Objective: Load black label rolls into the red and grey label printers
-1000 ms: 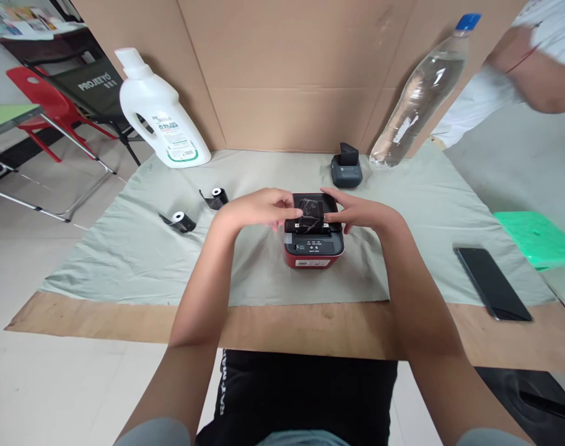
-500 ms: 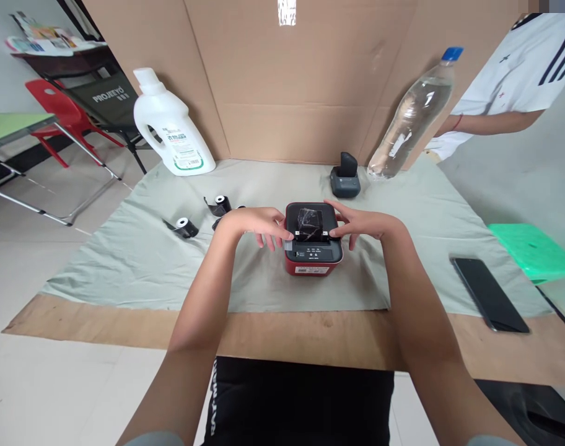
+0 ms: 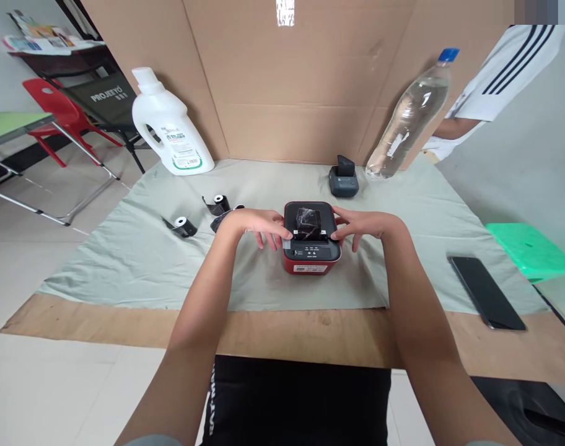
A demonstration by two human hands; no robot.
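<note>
A small red label printer (image 3: 309,267) with a black top sits on the cloth in front of me. A black strip (image 3: 308,223) with crinkled clear film rises from the slot in its top. My left hand (image 3: 266,228) grips the printer's left side, the thumb on the top edge and the other fingers loosely bent beside it. On the right side my right hand (image 3: 357,226) holds it likewise, its thumb near the slot and its index finger along the far side. Small black paper rolls (image 3: 184,227) lie to the left, one partly behind my left wrist.
Behind the printer stands a small dark device (image 3: 344,181) with a raised flap. A white detergent jug (image 3: 171,127) and a water bottle (image 3: 412,114) lean near the cardboard wall (image 3: 305,80). A phone (image 3: 487,292) lies right. Another person's sleeve (image 3: 510,77) shows behind.
My right index finger has slid down from the printer's far corner along its side. The other person has shifted left. The printer stays in place.
</note>
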